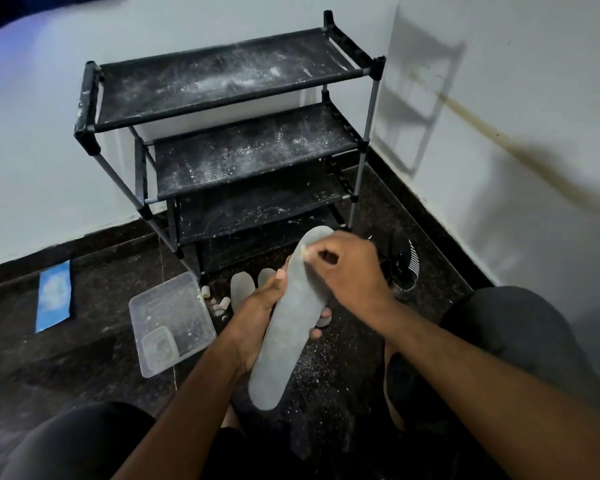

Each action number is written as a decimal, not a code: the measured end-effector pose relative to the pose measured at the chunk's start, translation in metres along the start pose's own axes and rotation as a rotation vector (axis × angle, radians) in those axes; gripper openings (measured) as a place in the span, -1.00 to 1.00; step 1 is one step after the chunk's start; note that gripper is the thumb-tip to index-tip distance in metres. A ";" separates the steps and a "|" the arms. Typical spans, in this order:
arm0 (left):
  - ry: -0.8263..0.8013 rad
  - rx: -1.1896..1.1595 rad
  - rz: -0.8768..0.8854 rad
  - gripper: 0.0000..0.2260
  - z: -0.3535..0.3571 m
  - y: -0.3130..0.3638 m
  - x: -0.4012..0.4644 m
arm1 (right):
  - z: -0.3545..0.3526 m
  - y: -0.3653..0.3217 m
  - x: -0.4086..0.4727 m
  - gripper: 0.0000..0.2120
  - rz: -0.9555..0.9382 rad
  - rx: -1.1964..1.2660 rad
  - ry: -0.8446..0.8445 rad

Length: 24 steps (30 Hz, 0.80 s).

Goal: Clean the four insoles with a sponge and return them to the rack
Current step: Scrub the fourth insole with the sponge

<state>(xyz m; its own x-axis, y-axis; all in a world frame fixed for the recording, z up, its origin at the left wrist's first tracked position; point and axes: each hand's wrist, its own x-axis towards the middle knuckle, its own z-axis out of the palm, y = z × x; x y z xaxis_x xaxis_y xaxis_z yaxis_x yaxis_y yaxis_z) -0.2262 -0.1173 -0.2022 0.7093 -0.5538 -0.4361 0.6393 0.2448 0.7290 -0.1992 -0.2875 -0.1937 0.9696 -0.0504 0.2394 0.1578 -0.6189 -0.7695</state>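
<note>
Head: left hand (257,306) grips insole (284,327); right hand (350,268) pinches sponge (305,250) (toe end).

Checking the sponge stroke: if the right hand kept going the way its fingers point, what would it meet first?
The right hand, pinching a pale sponge, points left across the grey insole; past its edge, probably the rack, though depth is unclear.

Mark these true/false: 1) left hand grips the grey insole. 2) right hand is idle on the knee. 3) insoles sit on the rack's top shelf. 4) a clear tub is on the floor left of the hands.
1) True: the left hand grips the grey insole.
2) False: the right hand pinches a small pale piece against the insole's tip.
3) False: the rack shelves show only white dust; two insoles lie on the floor.
4) True: the clear tub is there.
</note>
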 end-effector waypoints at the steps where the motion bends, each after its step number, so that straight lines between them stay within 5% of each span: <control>1: 0.008 0.012 -0.006 -0.48 0.000 0.000 0.000 | 0.002 -0.002 -0.003 -0.95 -0.039 -0.004 -0.050; 6: 0.007 0.006 -0.023 -0.50 0.001 0.001 -0.002 | -0.015 0.005 0.013 -0.97 0.129 0.059 0.233; 11: 0.034 0.048 -0.022 -0.49 0.001 0.000 -0.001 | -0.003 -0.003 0.004 -0.97 -0.049 0.030 0.023; 15: 0.027 0.031 -0.008 -0.55 0.005 0.000 -0.001 | -0.014 0.007 0.014 -0.97 0.130 0.023 0.230; 20: 0.010 -0.012 -0.008 -0.49 0.002 -0.001 0.000 | 0.001 -0.002 0.000 -0.96 -0.026 0.041 -0.105; 24: -0.015 -0.050 0.026 -0.55 0.004 0.001 -0.001 | -0.013 0.007 0.013 -0.98 0.150 0.029 0.176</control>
<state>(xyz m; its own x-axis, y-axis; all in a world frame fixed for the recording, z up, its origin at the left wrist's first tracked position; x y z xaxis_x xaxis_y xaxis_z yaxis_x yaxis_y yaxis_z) -0.2275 -0.1192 -0.1987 0.7218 -0.5583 -0.4090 0.6349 0.2989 0.7124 -0.1877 -0.3028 -0.1878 0.9354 -0.2775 0.2192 0.0226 -0.5717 -0.8202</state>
